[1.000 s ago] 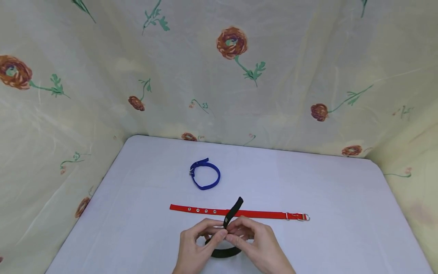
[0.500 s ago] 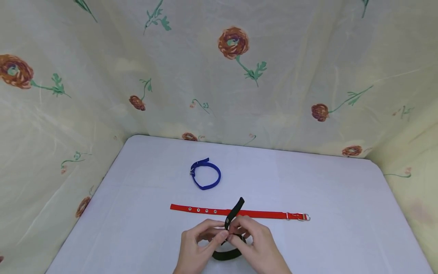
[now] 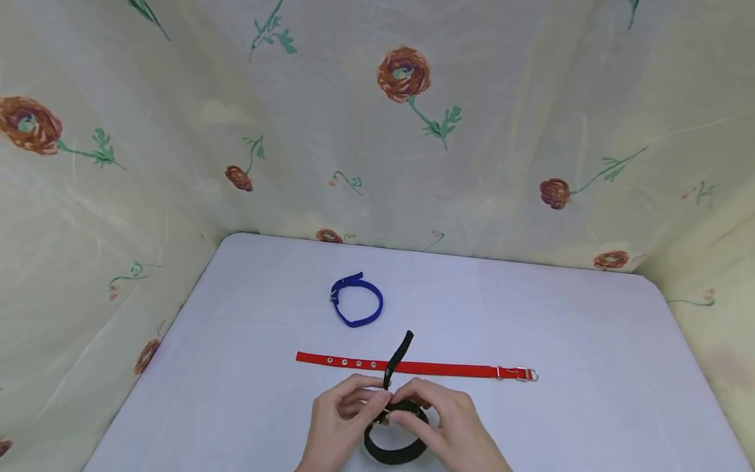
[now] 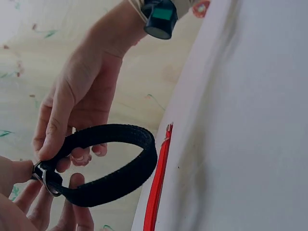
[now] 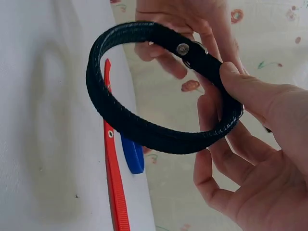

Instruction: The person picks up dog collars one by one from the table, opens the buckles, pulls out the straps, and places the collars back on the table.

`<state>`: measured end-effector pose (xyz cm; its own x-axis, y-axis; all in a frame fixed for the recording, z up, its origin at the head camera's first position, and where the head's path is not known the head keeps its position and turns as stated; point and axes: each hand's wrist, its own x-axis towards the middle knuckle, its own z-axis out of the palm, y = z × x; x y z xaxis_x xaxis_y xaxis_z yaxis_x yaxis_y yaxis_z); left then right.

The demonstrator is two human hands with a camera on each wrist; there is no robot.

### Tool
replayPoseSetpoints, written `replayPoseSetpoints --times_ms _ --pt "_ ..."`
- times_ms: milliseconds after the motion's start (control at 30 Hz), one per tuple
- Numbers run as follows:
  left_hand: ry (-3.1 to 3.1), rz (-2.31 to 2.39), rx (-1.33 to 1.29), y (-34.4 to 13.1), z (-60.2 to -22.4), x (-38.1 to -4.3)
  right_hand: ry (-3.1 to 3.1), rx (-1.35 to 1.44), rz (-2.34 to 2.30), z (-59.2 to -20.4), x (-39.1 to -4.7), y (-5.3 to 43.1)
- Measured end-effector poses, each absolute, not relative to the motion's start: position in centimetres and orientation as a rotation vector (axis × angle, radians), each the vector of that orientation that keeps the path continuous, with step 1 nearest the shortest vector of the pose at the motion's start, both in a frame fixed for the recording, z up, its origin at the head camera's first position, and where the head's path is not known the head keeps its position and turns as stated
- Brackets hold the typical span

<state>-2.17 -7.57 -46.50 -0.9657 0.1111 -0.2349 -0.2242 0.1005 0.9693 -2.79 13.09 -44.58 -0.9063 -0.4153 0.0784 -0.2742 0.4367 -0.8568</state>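
A black pet collar [image 3: 394, 455] is bent into a round loop, held up between both hands above the near part of the table. Its free tail sticks up past the fingers in the head view. My left hand [image 3: 339, 423] pinches the strap by the metal buckle and ring [image 4: 44, 179]. From the other side, my right hand [image 3: 451, 419] grips the collar between thumb and fingers. In the right wrist view the loop [image 5: 144, 132] hangs toward the table, with a metal eyelet [image 5: 183, 49] showing on the strap. Fingers partly hide the buckle.
Just beyond the hands a red collar [image 3: 448, 369] lies stretched out flat, eyelets at its left end and a buckle with a ring at its right. Farther back rests a blue collar [image 3: 377, 308] fastened in a loop. Floral cloth [image 3: 483, 164] hangs behind the white table [image 3: 560, 314].
The black loop has come down toward me and shows more fully below the hands. Its upright tail has shifted slightly left and now appears edge-on. Red and blue collars stay put.
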Motion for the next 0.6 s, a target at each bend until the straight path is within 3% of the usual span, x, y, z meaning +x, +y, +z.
replayPoseSetpoints --times_ms 367,600 --pt "2.166 1.771 0.150 -8.33 -47.00 -1.62 2.674 -0.529 -1.426 -44.73 -2.85 13.60" --pt "2.272 1.693 0.143 -8.23 -47.02 -1.66 2.749 -0.435 -1.415 -44.60 -2.81 13.51"
